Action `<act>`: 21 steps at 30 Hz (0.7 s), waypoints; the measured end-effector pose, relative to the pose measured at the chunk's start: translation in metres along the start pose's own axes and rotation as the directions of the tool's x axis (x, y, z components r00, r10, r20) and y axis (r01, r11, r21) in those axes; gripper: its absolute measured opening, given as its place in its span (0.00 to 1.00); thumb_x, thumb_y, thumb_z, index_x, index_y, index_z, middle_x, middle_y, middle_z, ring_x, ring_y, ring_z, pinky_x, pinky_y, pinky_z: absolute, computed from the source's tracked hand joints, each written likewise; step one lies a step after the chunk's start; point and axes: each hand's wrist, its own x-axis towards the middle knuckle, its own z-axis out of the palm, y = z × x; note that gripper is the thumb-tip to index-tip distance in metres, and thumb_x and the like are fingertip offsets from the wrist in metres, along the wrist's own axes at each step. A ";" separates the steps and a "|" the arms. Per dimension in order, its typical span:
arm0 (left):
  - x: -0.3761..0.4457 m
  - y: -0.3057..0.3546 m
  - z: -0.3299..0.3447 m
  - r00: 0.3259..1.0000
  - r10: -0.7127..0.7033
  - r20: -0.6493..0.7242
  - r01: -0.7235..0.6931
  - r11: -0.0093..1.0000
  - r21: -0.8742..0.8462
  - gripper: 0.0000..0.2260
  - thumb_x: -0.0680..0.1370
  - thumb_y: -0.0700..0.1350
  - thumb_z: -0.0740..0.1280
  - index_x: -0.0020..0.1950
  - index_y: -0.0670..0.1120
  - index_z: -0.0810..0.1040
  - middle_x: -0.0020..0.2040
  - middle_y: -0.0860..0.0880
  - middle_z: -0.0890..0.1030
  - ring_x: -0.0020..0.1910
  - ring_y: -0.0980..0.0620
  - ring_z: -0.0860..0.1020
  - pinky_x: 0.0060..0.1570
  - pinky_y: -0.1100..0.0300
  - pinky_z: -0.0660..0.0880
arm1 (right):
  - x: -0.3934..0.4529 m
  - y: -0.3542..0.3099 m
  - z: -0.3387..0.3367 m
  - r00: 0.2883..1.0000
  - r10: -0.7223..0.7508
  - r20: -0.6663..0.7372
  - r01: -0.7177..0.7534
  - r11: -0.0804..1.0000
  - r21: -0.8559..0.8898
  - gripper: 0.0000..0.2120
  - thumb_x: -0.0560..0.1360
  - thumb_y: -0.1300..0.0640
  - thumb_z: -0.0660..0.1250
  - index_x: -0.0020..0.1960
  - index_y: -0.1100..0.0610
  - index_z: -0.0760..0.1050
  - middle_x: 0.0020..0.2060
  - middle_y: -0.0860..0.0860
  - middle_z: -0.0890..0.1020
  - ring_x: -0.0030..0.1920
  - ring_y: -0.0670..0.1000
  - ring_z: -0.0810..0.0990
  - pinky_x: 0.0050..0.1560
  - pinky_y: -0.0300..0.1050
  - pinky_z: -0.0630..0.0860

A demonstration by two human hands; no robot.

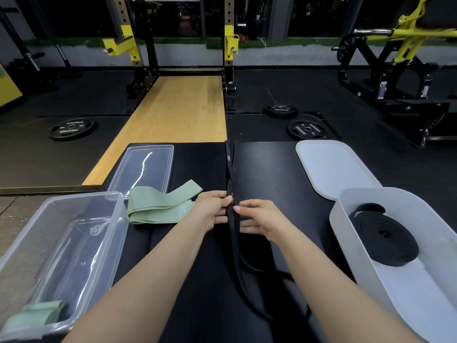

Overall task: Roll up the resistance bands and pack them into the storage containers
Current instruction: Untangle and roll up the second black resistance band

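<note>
A long black resistance band lies stretched along the black bench, from its far edge back toward me. My left hand pinches the band near its middle. My right hand touches the band from the right, fingers fairly straight. A flat green band marked "30 LB" lies left of my hands. A clear plastic container at the left holds a folded green band. A white container at the right holds a rolled black band.
A clear lid lies beyond the clear container and a white lid beyond the white one. Weight plates lie on the dark floor, with a squat rack and wooden platform ahead and a yellow machine at the right.
</note>
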 end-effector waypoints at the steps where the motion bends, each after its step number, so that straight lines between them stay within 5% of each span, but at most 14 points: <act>1: -0.002 0.000 -0.001 1.000 0.006 -0.007 -0.006 1.000 0.011 0.04 0.79 0.35 0.63 0.49 0.41 0.77 0.39 0.48 0.81 0.35 0.51 0.80 0.29 0.58 0.80 | -0.001 0.001 0.000 1.000 -0.008 -0.015 0.008 1.000 -0.007 0.04 0.75 0.63 0.69 0.48 0.56 0.76 0.42 0.56 0.84 0.36 0.52 0.85 0.34 0.42 0.80; 5: -0.006 -0.007 -0.004 1.000 -0.021 -0.009 0.022 1.000 0.014 0.10 0.78 0.37 0.65 0.58 0.43 0.74 0.41 0.46 0.80 0.34 0.51 0.81 0.29 0.59 0.80 | -0.004 0.000 -0.001 0.998 -0.037 -0.048 0.034 0.998 -0.056 0.06 0.73 0.61 0.71 0.50 0.60 0.78 0.41 0.55 0.84 0.37 0.50 0.83 0.32 0.40 0.78; 11: -0.007 -0.017 0.008 0.998 -0.048 0.034 0.050 0.998 -0.047 0.11 0.82 0.40 0.58 0.62 0.41 0.73 0.43 0.46 0.81 0.39 0.47 0.81 0.47 0.53 0.77 | -0.003 0.006 0.004 0.986 -0.114 -0.123 0.091 0.979 -0.180 0.06 0.71 0.61 0.74 0.43 0.57 0.77 0.40 0.54 0.81 0.36 0.48 0.80 0.32 0.40 0.78; 16: -0.008 -0.019 0.010 0.999 -0.054 -0.001 0.053 0.988 -0.145 0.10 0.81 0.38 0.58 0.60 0.41 0.73 0.44 0.46 0.82 0.38 0.47 0.81 0.33 0.58 0.80 | -0.005 0.008 0.003 0.983 -0.134 -0.128 0.118 0.985 -0.125 0.04 0.72 0.62 0.72 0.45 0.58 0.78 0.40 0.51 0.81 0.35 0.46 0.80 0.30 0.38 0.77; 21: -0.006 -0.025 0.012 0.998 -0.054 0.037 0.059 0.988 -0.141 0.14 0.82 0.39 0.55 0.65 0.41 0.73 0.52 0.45 0.82 0.44 0.45 0.81 0.49 0.53 0.77 | -0.003 0.011 0.004 0.986 -0.114 -0.125 0.098 0.987 -0.128 0.05 0.72 0.63 0.72 0.46 0.59 0.77 0.45 0.49 0.81 0.36 0.46 0.80 0.29 0.38 0.77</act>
